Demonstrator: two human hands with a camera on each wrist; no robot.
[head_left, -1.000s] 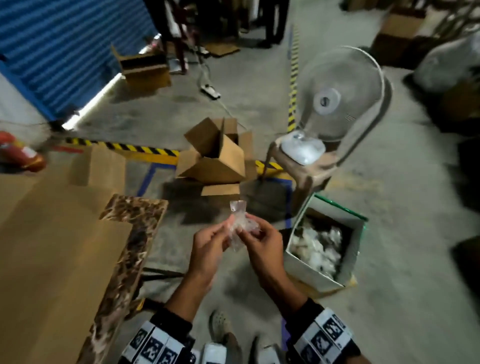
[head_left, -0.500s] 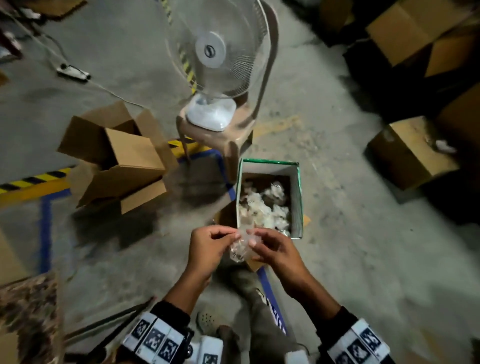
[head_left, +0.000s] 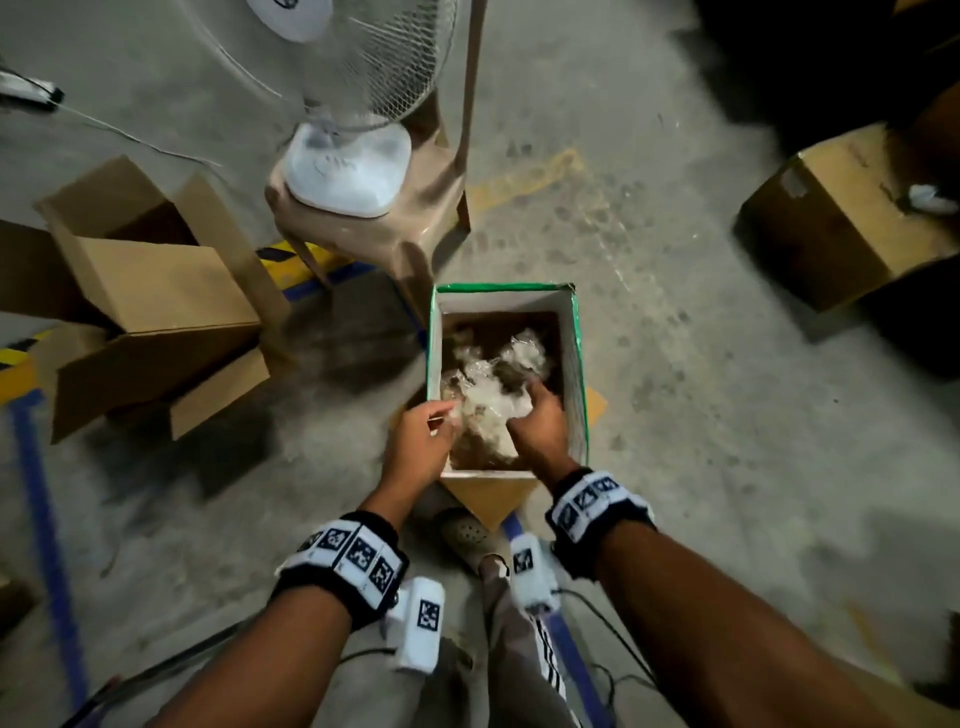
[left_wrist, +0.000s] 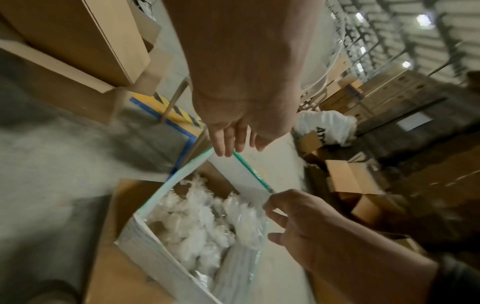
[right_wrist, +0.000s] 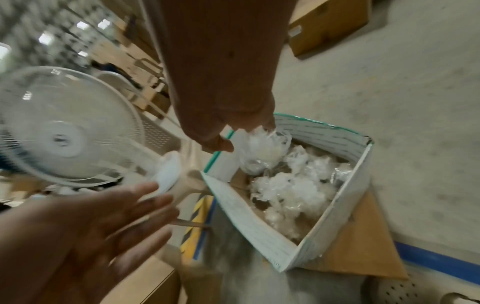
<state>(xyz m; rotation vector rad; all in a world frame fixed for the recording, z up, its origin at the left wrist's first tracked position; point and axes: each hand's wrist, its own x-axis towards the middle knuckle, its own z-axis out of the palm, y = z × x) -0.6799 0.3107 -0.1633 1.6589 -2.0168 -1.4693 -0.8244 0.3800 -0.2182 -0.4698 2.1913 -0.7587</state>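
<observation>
Reaching down and forward, both forearms run almost side by side to the white box (head_left: 504, 287) with the green rim, which stands on a flap of brown cardboard (head_left: 491, 501) on the floor. From my end, the right grip (head_left: 537, 423) is inside the box's opening with the wrist bent down. Its fingers and thumb are curled round a clear plastic packet (head_left: 491, 405) with something white in it. On the right wrist view I see that packet (right_wrist: 262, 148) hanging from the pinching fingertips (right_wrist: 270, 123) just above the heap of packets (right_wrist: 291, 189) that fills the box. I cannot tell whether it touches the heap.

The left grip (head_left: 421, 441) sits over the near left corner of the box, slack and holding nothing. The right wrist view shows it (right_wrist: 103, 222) palm up and fingers spread, and the left wrist view shows the fingers (left_wrist: 226, 142) straight, pointing past the rim. Its fingertips lie just beside the packet, but I cannot make out whether they touch.

Beyond the box, a white fan (head_left: 348, 171) stands on a plastic chair (head_left: 410, 234). An open carton (head_left: 145, 312) lies to the left and a closed carton (head_left: 841, 218) well apart on the right.
</observation>
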